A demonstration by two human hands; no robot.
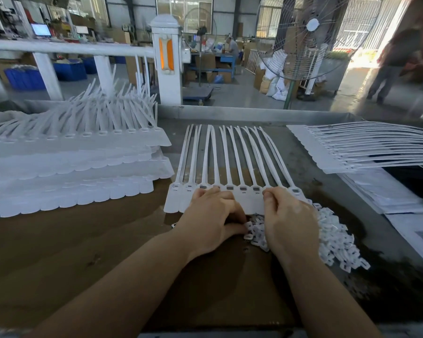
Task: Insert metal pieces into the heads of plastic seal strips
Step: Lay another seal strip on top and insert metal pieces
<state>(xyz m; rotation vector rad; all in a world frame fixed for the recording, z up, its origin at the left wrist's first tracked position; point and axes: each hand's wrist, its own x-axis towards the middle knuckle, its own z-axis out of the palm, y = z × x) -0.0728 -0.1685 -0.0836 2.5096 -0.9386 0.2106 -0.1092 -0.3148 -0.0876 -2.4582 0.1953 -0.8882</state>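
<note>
Left hand (213, 215): palm down on the tags of the strip sheet, fingers curled, thumb tucked by the small pieces; whether it holds one, cannot tell.
Right hand (287, 215): thumb and forefinger pinched at a strip head near the sheet's right end.
Small pieces (332, 236): loose white pile on the table (71, 240), under and right of both hands.
Strip sheet (230, 164): flat, heads nearest, tails fanning away.
Left stack (71, 164): heaped sheets.
Right sheet (364, 145): tails pointing right.
Fan (310, 35): behind the table.
</note>
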